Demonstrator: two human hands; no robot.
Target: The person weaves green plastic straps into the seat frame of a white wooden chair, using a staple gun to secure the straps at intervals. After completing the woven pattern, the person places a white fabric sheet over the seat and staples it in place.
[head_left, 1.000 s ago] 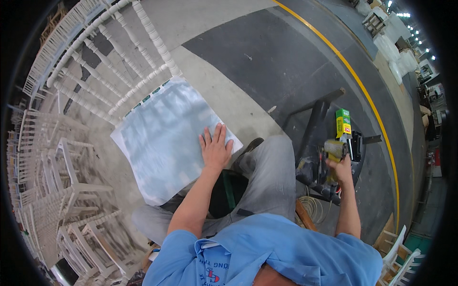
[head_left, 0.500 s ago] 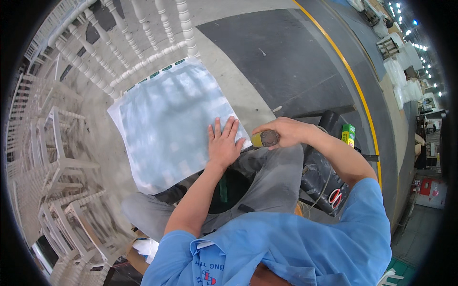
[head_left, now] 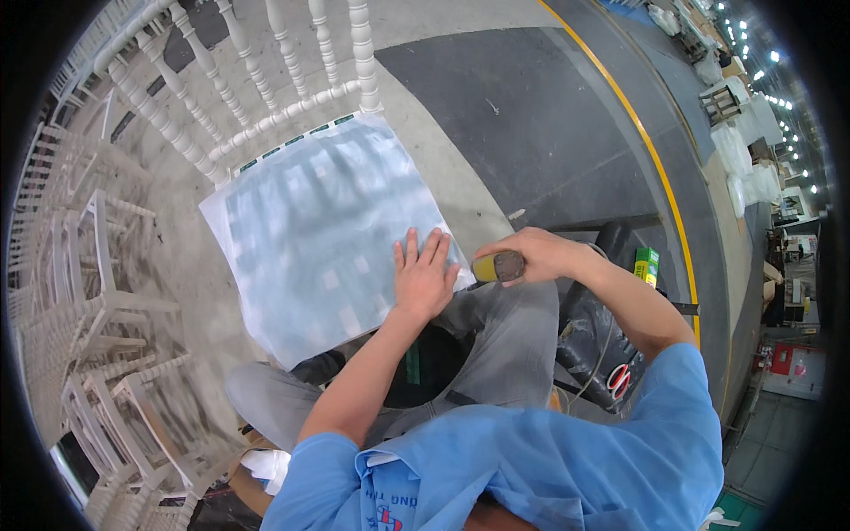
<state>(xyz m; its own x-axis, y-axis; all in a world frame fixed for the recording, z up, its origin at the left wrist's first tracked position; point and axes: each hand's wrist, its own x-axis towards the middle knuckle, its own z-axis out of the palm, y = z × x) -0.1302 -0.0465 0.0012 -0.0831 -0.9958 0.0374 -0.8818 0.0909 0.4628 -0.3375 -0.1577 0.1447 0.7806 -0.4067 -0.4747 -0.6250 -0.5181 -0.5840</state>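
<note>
In front of me stands a white spindle-back chair (head_left: 292, 111), its seat covered by a smooth pale blue-white sheet (head_left: 310, 239). White edging hangs over the seat's sides, and small green labels show along the back edge. My left hand (head_left: 425, 281) lies flat on the sheet near its right corner, fingers spread, holding nothing. Just off that corner, my right hand (head_left: 547, 252) is closed round a yellow cylindrical tool (head_left: 500, 266) with a worn, dark round end. The tool's far part is hidden by the hand and the corner, so I cannot tell its exact kind.
Several white chairs (head_left: 115, 301) crowd the left side. By my right knee are a black wrapped bundle (head_left: 580, 332), red-handled scissors (head_left: 620, 379), a green-yellow box (head_left: 646, 264) and a thin hose. A yellow line (head_left: 651, 150) crosses the floor; wrapped goods (head_left: 735, 150) stand far right.
My left hand has shifted slightly down and right, still flat on the sheet. The right hand with the yellow tool is a little lower. The view has shifted slightly.
</note>
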